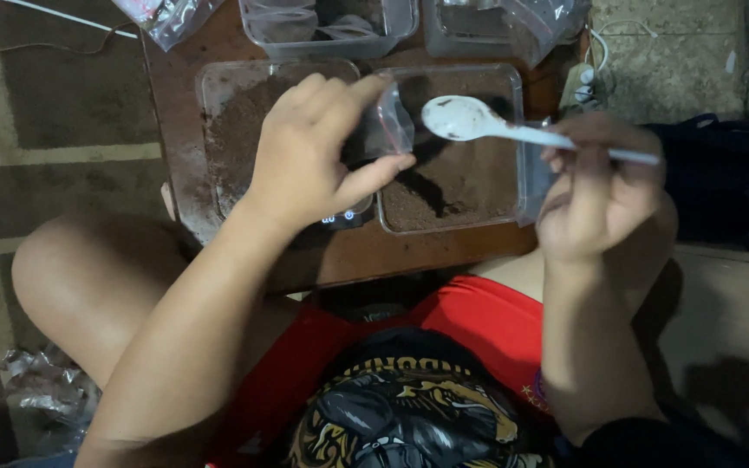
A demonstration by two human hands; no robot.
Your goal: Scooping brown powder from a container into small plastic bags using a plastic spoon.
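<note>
Nearest the camera, the person sits with a bare knee to the left and a red garment below. The left hand [305, 152] is closed in a pinch, thumb against fingers, on the mouth of a small clear plastic bag [389, 124] held over the trays. The bag is thin, limp film, near weightless and likely slippery; it collapses unless gripped at the rim, which is where it is held. The right hand [600, 186] is closed on the handle of a white plastic spoon [470, 119], its bowl level and just beside the bag's opening. The spoon looks light and stiff, best held at mid-handle, as here. Beyond, on the brown wooden counter [348, 251], two clear rectangular plastic trays of brown powder [452, 186] sit side by side; the powder is loose and would spill readily. Farther off stand more clear containers [331, 22].
</note>
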